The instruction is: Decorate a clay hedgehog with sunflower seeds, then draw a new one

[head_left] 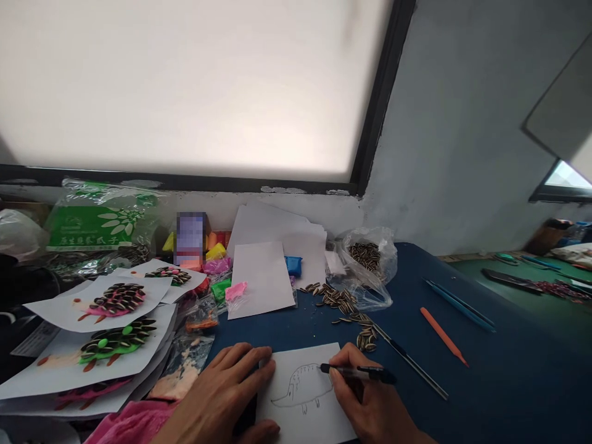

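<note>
A white sheet of paper [314, 413] lies on the dark blue tabletop, bearing a line drawing of a hedgehog-like animal with a pointed snout, short legs and small marks on its back. My right hand [370, 404] grips a black pen [356, 372], whose end is over the upper right of the drawing. Stretched out and empty, my left hand [226, 394] rests along the sheet's left edge, thumb apart from the fingers. Just beyond the sheet are loose sunflower seeds [340, 299].
Finished-looking seed hedgehogs on paper [111, 348] are stacked at left. Clay packets [221, 290], blank sheets [261, 271] and a bag of seeds [367, 256] line the back. A slim metallic pen [411, 361], an orange tool [444, 336] and blue tweezers [462, 308] lie right.
</note>
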The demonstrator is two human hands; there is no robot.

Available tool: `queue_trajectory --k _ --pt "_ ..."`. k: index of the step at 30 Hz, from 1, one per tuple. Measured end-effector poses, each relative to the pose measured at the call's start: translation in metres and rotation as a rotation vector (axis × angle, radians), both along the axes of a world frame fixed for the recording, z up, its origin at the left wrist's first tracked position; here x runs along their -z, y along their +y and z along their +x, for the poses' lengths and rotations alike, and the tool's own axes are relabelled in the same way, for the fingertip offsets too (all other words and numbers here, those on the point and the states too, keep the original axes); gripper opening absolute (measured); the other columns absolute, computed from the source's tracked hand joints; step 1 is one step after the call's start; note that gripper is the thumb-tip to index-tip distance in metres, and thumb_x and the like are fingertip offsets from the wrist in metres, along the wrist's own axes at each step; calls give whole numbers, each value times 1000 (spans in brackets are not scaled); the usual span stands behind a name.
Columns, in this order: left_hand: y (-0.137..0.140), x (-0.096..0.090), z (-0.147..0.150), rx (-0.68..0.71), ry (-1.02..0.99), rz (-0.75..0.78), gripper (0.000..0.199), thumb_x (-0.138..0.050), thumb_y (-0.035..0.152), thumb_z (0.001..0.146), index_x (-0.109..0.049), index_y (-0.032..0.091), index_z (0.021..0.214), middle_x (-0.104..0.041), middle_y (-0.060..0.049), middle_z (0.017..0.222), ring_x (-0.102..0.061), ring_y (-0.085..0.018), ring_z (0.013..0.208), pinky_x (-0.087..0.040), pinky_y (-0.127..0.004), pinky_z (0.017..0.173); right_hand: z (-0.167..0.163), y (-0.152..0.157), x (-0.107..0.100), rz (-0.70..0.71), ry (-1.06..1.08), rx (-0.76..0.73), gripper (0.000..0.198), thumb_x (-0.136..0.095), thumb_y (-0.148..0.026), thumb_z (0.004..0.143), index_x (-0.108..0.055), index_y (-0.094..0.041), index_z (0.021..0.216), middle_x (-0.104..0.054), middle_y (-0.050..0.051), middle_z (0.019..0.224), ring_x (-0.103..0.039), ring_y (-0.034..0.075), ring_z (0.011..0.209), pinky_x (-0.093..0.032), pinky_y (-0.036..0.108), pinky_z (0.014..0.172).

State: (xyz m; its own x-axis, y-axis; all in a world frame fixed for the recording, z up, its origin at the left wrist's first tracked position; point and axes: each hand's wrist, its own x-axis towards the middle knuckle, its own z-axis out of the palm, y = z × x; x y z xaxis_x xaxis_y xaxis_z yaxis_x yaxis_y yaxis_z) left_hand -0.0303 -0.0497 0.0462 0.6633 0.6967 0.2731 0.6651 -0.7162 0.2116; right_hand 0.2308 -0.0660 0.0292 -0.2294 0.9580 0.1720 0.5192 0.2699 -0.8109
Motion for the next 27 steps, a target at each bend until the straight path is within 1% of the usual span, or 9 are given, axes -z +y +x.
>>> queue_trajectory --k 3,6,8,11,15,19,22,27 --pt "0 0 1 -7 26 -2 43 -71 38 82 -65 23 121 -66 -7 129 -62 -31 107 -55 -40 87 -1 2 -1 17 -12 -11 19 -42 -35 97 -46 -23 82 -42 -5 61 -40 12 51 -32 22 45" --pt "0 -2 2 -8 42 -2 42 -70 40 82 -65 22 121 -66 -7 129 -62 -31 106 -55 -39 87 -2 3 -1 20 -12 7 20 -43 -36 96 -45 -23 81 -42 -5 61 -40 13 51 -32 21 44" --pt "0 -2 3 -6 32 7 41 -69 40 83 -65 23 120 -66 -7 128 -63 -30 105 -55 -38 86 -2 2 -2 19 -17 24 20 -44 -37 96 -45 -24 81 -43 -5 60 -40 13 51 -32 21 44" --pt "0 -2 3 -8 -7 25 39 -69 40 82 -65 25 118 -67 -6 126 -64 -29 102 -55 -37 84 -2 1 -5 15 -19 10 22 -44 -39 95 -45 -24 80 -41 -5 60 -40 13 50 -32 22 44" --pt "1 -1 3 -4 -30 18 39 -70 38 82 -64 26 119 -68 -5 125 -64 -29 102 -55 -37 83 -2 0 -5 20 -21 4 20 -43 -37 95 -45 -24 80 -41 -5 59 -40 13 50 -32 22 45" --pt "2 0 3 -1 -12 16 37 -71 38 80 -67 25 115 -67 -6 126 -63 -31 103 -56 -39 84 0 0 0 40 -23 17 17 -44 -31 95 -45 -23 81 -44 -5 62 -43 13 52 -34 23 48" --pt "3 1 4 17 17 28 38 -71 38 80 -67 23 115 -69 -8 124 -65 -31 100 -58 -40 81 2 0 4 51 -27 34 18 -42 -30 96 -45 -23 80 -46 -5 62 -44 13 52 -36 23 50" --pt "2 0 3 1 20 28 43 -71 37 80 -64 25 121 -67 -6 128 -64 -30 104 -56 -39 84 3 -1 2 40 0 44 19 -44 -31 97 -47 -23 80 -48 -4 61 -45 13 51 -36 22 46"
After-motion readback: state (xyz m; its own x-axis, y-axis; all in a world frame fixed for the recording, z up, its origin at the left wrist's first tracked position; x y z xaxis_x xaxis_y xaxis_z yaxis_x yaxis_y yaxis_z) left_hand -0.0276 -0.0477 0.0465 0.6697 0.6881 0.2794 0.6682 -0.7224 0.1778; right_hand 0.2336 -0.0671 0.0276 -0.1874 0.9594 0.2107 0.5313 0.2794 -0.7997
